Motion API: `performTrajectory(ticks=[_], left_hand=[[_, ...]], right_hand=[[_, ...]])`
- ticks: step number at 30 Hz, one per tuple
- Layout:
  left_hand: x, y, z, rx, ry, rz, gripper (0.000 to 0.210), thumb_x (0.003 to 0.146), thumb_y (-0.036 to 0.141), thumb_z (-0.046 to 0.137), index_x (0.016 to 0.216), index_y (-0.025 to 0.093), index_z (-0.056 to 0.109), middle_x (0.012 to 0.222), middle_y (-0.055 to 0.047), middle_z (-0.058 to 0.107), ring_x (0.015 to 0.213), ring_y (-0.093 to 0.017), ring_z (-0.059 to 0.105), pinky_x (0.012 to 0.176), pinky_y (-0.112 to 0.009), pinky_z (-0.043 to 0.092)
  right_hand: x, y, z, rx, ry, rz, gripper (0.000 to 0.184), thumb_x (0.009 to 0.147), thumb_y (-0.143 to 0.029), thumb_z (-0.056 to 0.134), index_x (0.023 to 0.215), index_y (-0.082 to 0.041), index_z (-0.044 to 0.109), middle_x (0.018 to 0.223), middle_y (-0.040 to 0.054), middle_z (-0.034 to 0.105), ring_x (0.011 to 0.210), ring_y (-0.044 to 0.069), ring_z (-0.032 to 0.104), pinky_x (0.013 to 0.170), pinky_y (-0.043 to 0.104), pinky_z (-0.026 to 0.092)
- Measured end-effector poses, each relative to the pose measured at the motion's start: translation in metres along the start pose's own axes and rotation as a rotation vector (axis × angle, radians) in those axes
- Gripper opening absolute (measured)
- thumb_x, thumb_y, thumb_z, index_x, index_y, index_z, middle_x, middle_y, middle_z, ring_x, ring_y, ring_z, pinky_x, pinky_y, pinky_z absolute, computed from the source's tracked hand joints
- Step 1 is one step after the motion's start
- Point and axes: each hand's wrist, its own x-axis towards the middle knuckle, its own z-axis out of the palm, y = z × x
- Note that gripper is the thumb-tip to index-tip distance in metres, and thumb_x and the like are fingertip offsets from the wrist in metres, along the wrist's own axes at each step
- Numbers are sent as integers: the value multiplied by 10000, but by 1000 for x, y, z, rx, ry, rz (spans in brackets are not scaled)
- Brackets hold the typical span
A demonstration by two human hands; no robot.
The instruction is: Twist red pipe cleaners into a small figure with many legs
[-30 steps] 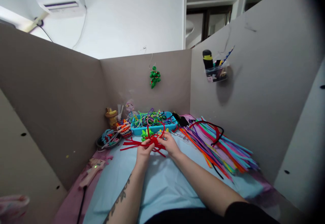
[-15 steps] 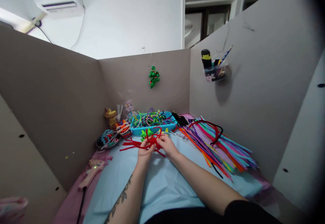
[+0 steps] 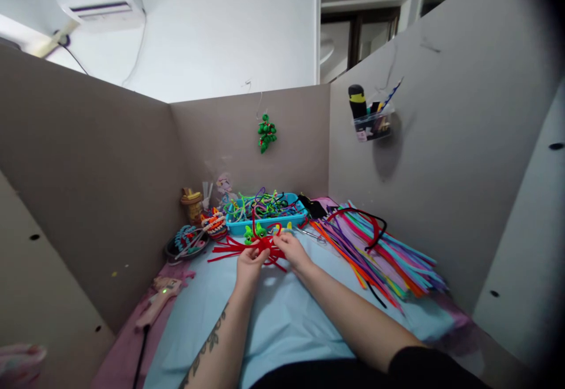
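Red pipe cleaners (image 3: 227,249) are gathered into a many-legged bunch above the light blue cloth (image 3: 282,330). My left hand (image 3: 251,261) pinches the middle of the bunch from the left, thumb toward the centre. From the right, my right hand (image 3: 291,250) has its fingertips closed on a curved red strand. Loose ends stick out to the left, and one strand stands up between the hands. Just behind them sits a small green figure with eyes (image 3: 255,233). The exact crossing of the strands is partly hidden by my fingers.
Behind lies a blue tray (image 3: 267,224) of tangled pipe cleaners. Many coloured pipe cleaners (image 3: 375,253) spread at right, near scissors (image 3: 311,235). At left are a dark bowl (image 3: 188,250) and a pink glue gun (image 3: 159,303) with a cord. Grey panels surround the table.
The curved strand at my right hand has come lower, and another strand now points more upright. My left hand has shifted slightly left and turned. Both hands keep hold of the red bunch.
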Motion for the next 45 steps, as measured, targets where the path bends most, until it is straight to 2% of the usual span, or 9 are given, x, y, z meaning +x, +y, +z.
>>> performTrajectory(ticks=[3,5,11,20,25,31,36,41,45], left_hand=[[0,4,-2,-22,-9,-24,433,440,287,817,793,120,631,738,-62,703,704,-179,644,684,-273,463],[1,4,-3,-24,-4,-53,413,424,287,823,746,120,625,695,-46,689,681,-167,635,677,-263,454],[0,5,-2,-121,10,-180,473,396,244,839,799,128,621,695,-22,662,674,-141,615,703,-264,439],[-5,8,-5,-172,-230,-234,294,503,222,801,710,137,609,634,14,625,558,-80,545,570,-192,393],[-2,6,-6,-115,-190,-173,309,492,238,807,727,139,632,674,-12,669,626,-112,596,627,-207,421],[1,3,-7,14,-140,-93,364,455,275,816,753,127,670,762,-79,715,705,-187,648,676,-265,462],[2,0,-8,1,-160,-73,360,460,263,816,760,120,678,760,-85,719,742,-205,656,705,-281,476],[1,4,-7,-13,-216,-93,387,497,267,804,829,115,677,772,-91,718,747,-202,656,716,-284,472],[1,5,-5,-16,-182,-100,418,471,255,816,836,120,663,761,-80,717,703,-183,650,698,-275,468]], right_hand=[[12,-2,-20,-25,91,5,320,732,-460,522,588,-176,561,654,21,570,703,178,522,677,282,413],[19,-2,-33,-119,152,-83,223,711,-390,548,668,-174,586,693,27,590,718,180,526,689,284,418],[25,6,-44,-297,97,-171,262,666,-254,539,900,-175,627,689,9,588,638,163,522,643,289,432],[27,15,-43,-369,64,-217,158,666,-242,535,756,-179,649,751,35,606,661,162,529,664,301,433],[29,14,-47,-315,124,-189,127,667,-285,568,667,-180,638,711,37,602,675,175,535,663,310,440],[24,-2,-45,-45,138,-96,180,685,-317,574,773,-176,643,695,30,631,632,163,547,591,275,445],[15,-16,-37,62,15,-75,173,659,-322,610,754,-180,640,679,13,627,633,156,551,601,268,439],[12,-21,-32,89,-160,52,185,600,-342,651,656,-169,617,609,-11,606,572,133,528,589,267,430],[11,-22,-33,160,-232,107,171,579,-309,671,649,-162,621,600,-20,613,558,125,537,594,266,431]])
